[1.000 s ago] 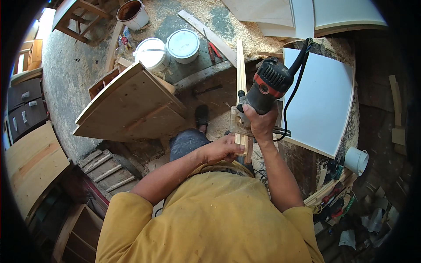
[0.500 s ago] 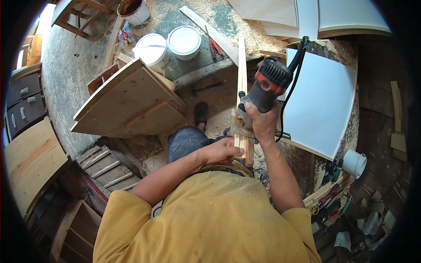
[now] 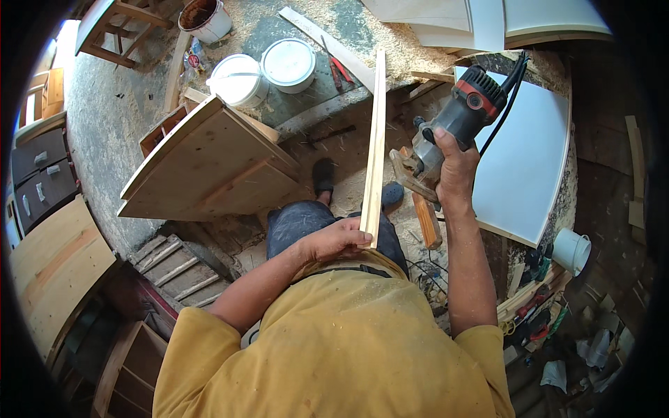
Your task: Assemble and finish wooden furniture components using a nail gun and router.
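Observation:
My left hand (image 3: 339, 237) is closed round the near end of a long, narrow wooden strip (image 3: 375, 150), close to my waist. The strip points away from me, its far end above the sawdust-covered ground. My right hand (image 3: 456, 171) grips a black and grey trim router (image 3: 463, 115) with a red band, raised and tilted to the right of the strip. Its base (image 3: 411, 174) is apart from the wood, and a black cord (image 3: 512, 94) trails from its top. Beneath the router a short wooden block (image 3: 427, 221) shows.
A wooden panel (image 3: 209, 164) leans at the left. Beyond it stand two white lidded buckets (image 3: 288, 64) and red-handled pliers (image 3: 341, 70). A white board (image 3: 523, 153) lies at the right, near a small white bucket (image 3: 571, 252) and several tools. Slatted wood (image 3: 174, 265) lies low at left.
My right hand has lifted the router off the strip and moved it to the right, tilting it. My left hand, still on the strip, has shifted slightly left, and the strip's near end shows bare.

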`<move>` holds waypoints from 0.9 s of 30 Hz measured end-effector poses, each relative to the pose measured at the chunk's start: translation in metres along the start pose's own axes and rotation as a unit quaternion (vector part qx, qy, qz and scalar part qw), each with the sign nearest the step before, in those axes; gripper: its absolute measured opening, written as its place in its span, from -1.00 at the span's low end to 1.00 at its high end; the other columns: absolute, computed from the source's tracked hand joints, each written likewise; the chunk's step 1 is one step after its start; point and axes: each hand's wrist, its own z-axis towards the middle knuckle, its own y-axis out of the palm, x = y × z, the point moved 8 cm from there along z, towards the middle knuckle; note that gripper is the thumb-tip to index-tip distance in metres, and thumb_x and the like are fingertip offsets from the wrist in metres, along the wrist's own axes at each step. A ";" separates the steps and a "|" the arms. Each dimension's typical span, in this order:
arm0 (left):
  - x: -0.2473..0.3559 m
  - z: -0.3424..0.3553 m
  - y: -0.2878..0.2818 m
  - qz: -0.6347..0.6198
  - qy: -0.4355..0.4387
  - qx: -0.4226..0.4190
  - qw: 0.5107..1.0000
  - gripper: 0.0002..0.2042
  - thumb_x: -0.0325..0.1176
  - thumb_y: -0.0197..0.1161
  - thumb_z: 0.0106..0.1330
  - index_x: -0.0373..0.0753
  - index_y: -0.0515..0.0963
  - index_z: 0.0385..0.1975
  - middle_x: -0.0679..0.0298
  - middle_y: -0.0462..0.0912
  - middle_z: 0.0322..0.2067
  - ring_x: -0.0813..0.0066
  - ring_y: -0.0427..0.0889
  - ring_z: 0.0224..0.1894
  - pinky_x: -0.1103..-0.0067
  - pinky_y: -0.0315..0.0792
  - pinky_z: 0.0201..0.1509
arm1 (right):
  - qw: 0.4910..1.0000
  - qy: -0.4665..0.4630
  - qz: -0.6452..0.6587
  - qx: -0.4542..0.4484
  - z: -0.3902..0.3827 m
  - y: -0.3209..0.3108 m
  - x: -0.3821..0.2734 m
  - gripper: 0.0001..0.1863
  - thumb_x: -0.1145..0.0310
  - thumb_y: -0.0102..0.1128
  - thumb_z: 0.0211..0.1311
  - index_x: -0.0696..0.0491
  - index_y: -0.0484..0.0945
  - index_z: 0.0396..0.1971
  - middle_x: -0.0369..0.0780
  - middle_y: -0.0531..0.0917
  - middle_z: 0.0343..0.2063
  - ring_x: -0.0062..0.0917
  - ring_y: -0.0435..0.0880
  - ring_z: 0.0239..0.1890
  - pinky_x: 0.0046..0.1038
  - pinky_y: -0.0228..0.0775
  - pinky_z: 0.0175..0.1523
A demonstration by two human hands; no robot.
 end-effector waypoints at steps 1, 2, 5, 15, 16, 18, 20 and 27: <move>0.000 0.000 -0.001 0.000 0.000 0.001 1.000 -0.88 -0.33 0.18 0.25 -0.18 0.40 -0.35 0.51 0.28 -0.59 0.74 0.20 -0.61 0.77 0.08 -0.58 | 1.000 0.001 0.001 0.000 0.000 -0.001 0.003 -0.52 0.23 0.34 -0.03 0.16 0.43 -0.15 -0.22 0.58 -0.31 -0.53 0.60 -0.32 -0.46 0.50 -0.14; -0.001 -0.001 -0.002 0.000 -0.007 -0.010 1.000 -0.88 -0.33 0.18 0.25 -0.18 0.40 -0.35 0.50 0.30 -0.58 0.73 0.22 -0.59 0.76 0.09 -0.56 | 1.000 -0.010 -0.006 0.006 0.001 -0.003 0.006 -0.53 0.25 0.35 -0.04 0.16 0.42 -0.15 -0.22 0.57 -0.31 -0.55 0.60 -0.33 -0.49 0.50 -0.16; -0.002 0.000 -0.002 0.022 -0.012 -0.003 1.000 -0.86 -0.30 0.18 0.25 -0.19 0.41 -0.34 0.48 0.33 -0.57 0.72 0.25 -0.57 0.75 0.13 -0.53 | 1.000 -0.001 -0.004 0.006 -0.003 -0.002 0.006 -0.53 0.27 0.35 -0.05 0.15 0.42 -0.15 -0.23 0.57 -0.32 -0.57 0.59 -0.33 -0.51 0.49 -0.16; 0.000 0.001 0.001 0.045 0.013 -0.024 0.999 -0.78 -0.25 0.20 0.24 -0.21 0.43 -0.22 0.41 0.41 -0.49 0.68 0.35 -0.50 0.74 0.25 -0.46 | 0.999 0.001 -0.039 0.011 -0.011 0.001 0.020 -0.56 0.26 0.38 -0.10 0.16 0.47 -0.23 -0.24 0.56 -0.33 -0.58 0.55 -0.32 -0.52 0.43 -0.13; 0.003 0.002 0.004 0.045 0.014 -0.025 0.999 -0.78 -0.25 0.20 0.24 -0.21 0.43 -0.22 0.41 0.41 -0.49 0.68 0.35 -0.50 0.74 0.25 -0.46 | 0.999 0.000 -0.040 0.010 -0.011 0.000 0.023 -0.56 0.26 0.38 -0.10 0.16 0.47 -0.23 -0.24 0.56 -0.33 -0.58 0.55 -0.32 -0.52 0.43 -0.13; 0.008 0.002 0.010 0.047 0.027 -0.032 0.998 -0.83 -0.26 0.08 0.30 -0.20 0.39 -0.24 0.41 0.38 -0.48 0.68 0.34 -0.50 0.73 0.25 -0.49 | 0.999 -0.012 -0.049 0.004 -0.012 0.001 0.025 -0.57 0.25 0.38 -0.11 0.17 0.49 -0.25 -0.23 0.57 -0.33 -0.59 0.55 -0.32 -0.53 0.41 -0.13; 0.008 0.005 0.011 0.001 0.021 -0.025 0.999 -0.82 -0.27 0.03 0.30 -0.21 0.38 -0.22 0.40 0.39 -0.47 0.66 0.35 -0.49 0.72 0.26 -0.49 | 0.998 -0.005 -0.054 0.008 -0.018 0.004 0.023 -0.56 0.24 0.38 -0.10 0.17 0.49 -0.25 -0.22 0.58 -0.34 -0.59 0.56 -0.32 -0.53 0.41 -0.15; 0.009 0.009 0.014 -0.037 0.027 -0.040 0.998 -0.78 -0.29 -0.05 0.29 -0.23 0.38 -0.16 0.36 0.41 -0.40 0.63 0.37 -0.46 0.71 0.28 -0.49 | 0.998 -0.009 -0.059 -0.005 -0.030 0.021 0.012 -0.59 0.23 0.36 -0.07 0.18 0.50 -0.28 -0.24 0.59 -0.39 -0.61 0.57 -0.37 -0.54 0.43 -0.18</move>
